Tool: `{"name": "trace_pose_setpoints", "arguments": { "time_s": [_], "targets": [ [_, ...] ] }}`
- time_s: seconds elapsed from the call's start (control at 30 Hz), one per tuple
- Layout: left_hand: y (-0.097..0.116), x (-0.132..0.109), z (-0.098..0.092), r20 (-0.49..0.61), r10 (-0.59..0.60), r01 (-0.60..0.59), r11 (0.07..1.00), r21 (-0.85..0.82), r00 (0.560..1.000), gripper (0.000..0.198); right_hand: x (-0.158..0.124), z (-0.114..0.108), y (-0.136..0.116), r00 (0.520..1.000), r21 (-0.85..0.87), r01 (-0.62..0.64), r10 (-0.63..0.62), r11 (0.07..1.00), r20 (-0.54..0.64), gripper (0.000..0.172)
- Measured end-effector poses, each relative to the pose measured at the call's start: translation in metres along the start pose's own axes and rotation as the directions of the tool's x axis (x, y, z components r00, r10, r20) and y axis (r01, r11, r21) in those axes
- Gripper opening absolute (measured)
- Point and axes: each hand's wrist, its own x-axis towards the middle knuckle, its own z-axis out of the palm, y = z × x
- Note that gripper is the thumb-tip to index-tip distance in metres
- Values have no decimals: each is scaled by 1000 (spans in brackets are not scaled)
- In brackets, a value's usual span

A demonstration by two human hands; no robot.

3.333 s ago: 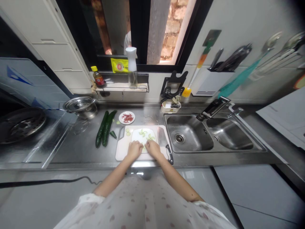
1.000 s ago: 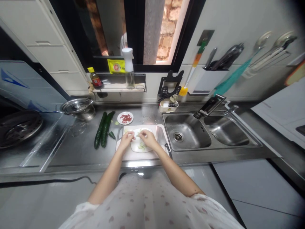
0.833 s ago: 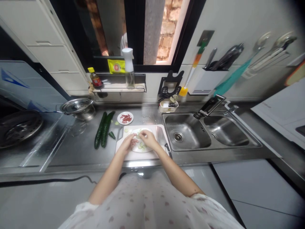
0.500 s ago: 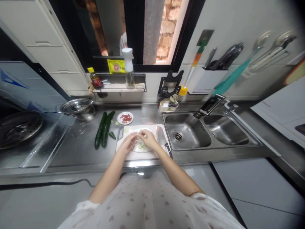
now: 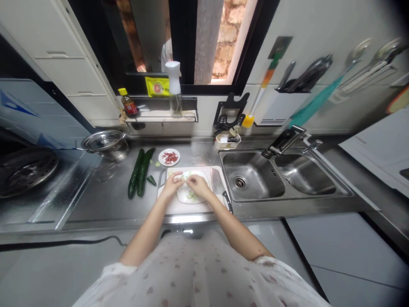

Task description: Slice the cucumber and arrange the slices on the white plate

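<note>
Above a white plate, my left hand and my right hand meet with their fingertips closed. Between them is a small pale piece, which looks like a cucumber slice; the fingers partly cover it. Curved green-edged cucumber slices lie on the plate. The plate stands on a white cutting board. A knife with a black handle rests at the board's right side. Left of the board are two whole cucumbers and a cut cucumber end.
A small white dish holds chopped red bits behind the board. A steel pot stands at the back left. To the right is a double sink with a black faucet. Bottles stand on a wall shelf.
The left fingers have risen slightly and drawn closer together around the small piece. My right hand stays nearly in place. The whole view has shifted a little.
</note>
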Motion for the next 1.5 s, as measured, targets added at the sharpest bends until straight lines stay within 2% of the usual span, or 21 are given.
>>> {"name": "trace_pose_setpoints", "arguments": {
  "time_s": [0.27,0.5,0.8,1.03,1.2,1.4,1.5],
  "targets": [
    [-31,29,-7,41,169,-174,963,208,985,41,11,9,14,985,-183,-97,121,978,124,19],
    [-47,44,-16,28,167,-161,874,459,986,32,20,22,25,947,-288,-177,243,941,210,20],
    [-50,43,-20,56,186,-170,685,709,981,34,20,34,30,912,-381,-245,345,891,220,22],
    [-47,42,-16,108,171,-184,533,826,979,36,23,39,30,906,-458,-203,344,865,248,27],
    [-45,37,-11,121,208,-200,417,887,971,36,23,42,30,908,-536,-170,342,827,240,30],
    [-45,35,-9,157,192,-209,292,933,969,37,21,49,32,920,-587,-136,322,798,223,26],
    [-45,34,-9,157,172,-195,237,952,973,32,19,50,35,927,-591,-123,304,797,218,24]
  ]
}}
